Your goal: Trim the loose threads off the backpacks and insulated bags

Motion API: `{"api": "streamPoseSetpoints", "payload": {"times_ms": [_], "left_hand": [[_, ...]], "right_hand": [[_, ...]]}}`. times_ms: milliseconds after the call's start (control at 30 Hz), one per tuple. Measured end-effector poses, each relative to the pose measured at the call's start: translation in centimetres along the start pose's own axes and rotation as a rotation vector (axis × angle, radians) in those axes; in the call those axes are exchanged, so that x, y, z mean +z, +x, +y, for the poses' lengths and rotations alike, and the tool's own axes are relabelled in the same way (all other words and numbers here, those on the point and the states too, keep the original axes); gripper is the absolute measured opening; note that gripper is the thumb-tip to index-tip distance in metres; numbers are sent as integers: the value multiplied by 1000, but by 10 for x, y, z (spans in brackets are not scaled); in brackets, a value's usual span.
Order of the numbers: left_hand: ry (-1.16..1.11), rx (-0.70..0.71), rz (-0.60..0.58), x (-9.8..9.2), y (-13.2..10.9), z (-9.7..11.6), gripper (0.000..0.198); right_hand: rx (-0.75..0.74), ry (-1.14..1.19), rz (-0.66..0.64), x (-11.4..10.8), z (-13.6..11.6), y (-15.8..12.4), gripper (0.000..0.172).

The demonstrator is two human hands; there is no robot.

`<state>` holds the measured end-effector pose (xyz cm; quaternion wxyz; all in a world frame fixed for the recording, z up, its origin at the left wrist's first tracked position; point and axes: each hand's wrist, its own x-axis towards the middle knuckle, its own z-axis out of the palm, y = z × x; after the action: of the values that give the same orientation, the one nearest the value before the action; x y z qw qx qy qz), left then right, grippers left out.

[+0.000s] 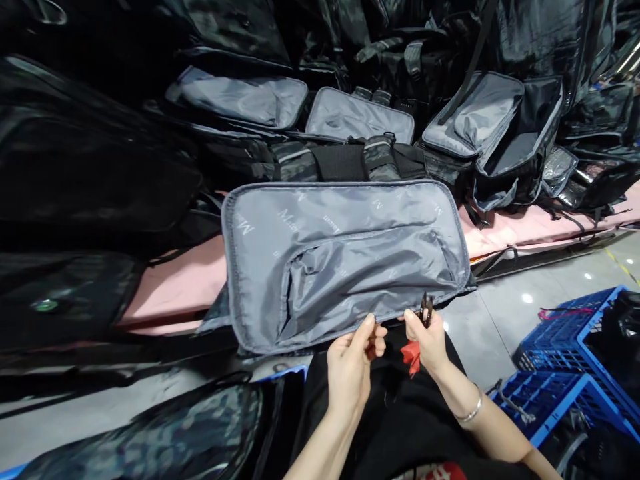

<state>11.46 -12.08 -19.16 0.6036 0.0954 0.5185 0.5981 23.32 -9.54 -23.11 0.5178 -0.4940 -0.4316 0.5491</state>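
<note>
Crowding the left and back of the pink surface [170, 287], black bags [100, 167] lie heaped, and several behind are unzipped with grey linings [240, 100] facing up; their contents cannot be made out. At the middle an open flap [345, 220] lies lining-up, its near edge hanging over the surface's front, with a rumpled pocket [350, 280] sewn across it that lies flat. The left hand [350, 363] has its grip pinched together on the flap's near edge. Just beside it, the right hand [425, 340] has its grip closed around small snips [427, 309], tips touching the same edge, and a red tag [413, 357] hangs below. At far right, blue crates [565, 373] stand on the floor [505, 313], one holding a black bundle [623, 327].
</note>
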Motion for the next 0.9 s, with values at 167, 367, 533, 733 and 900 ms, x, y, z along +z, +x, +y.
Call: {"api": "streamPoseSetpoints", "payload": {"times_ms": [167,367,533,733,900], "left_hand": [[-34,78,-2,1,0,-7,30],[34,150,-60,-5,2,-12,32],[101,194,-63,-10,2,-15,33],[144,211,-47,-8,0,-14,32],[85,169,-48,-4,-3,-8,30]], "right_hand": [[-135,-402,-74,-11,-25,-16,23],[-297,-663,-137,-19,-36,-41,13],[-473,-706,-75,-11,-36,-40,9],[-511,-780,-12,-15,-31,-38,12],[-430,-669,130,-17,-16,-39,13]]}}
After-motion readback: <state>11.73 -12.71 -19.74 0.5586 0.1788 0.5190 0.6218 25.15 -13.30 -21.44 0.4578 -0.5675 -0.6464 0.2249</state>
